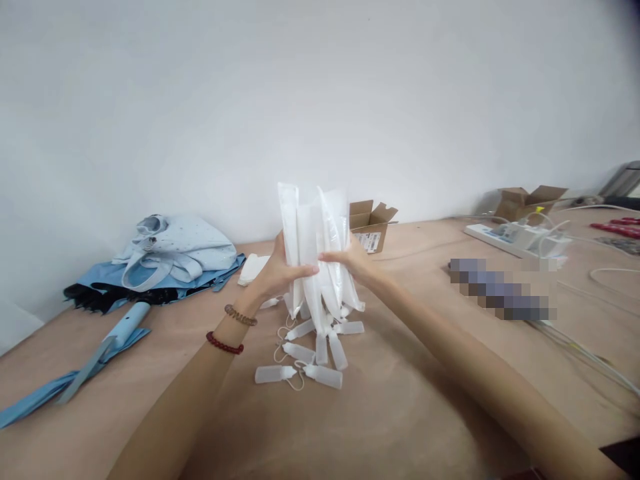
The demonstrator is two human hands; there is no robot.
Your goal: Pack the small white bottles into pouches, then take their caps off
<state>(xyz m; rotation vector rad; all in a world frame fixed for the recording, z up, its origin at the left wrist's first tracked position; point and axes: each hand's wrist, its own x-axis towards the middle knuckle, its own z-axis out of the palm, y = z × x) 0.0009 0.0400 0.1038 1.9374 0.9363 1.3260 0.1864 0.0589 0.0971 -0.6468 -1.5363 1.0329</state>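
Both hands hold an upright bundle of long clear plastic sleeves [315, 240] over the table. My left hand [277, 270] grips it from the left with thumb across the front. My right hand [350, 261] closes on it from the right. Small white plastic handle pieces with cord loops [320, 350] hang from the bundle's lower end and fan out on the brown table [390, 400]. Two bead bracelets sit on my left wrist.
A folded light blue umbrella with its fabric [165, 257] lies at the left, a blue strap [75, 380] in front of it. A small open cardboard box [370, 227] stands behind the bundle. A second box [530, 200], a white power strip [515, 237] and cables lie at the right.
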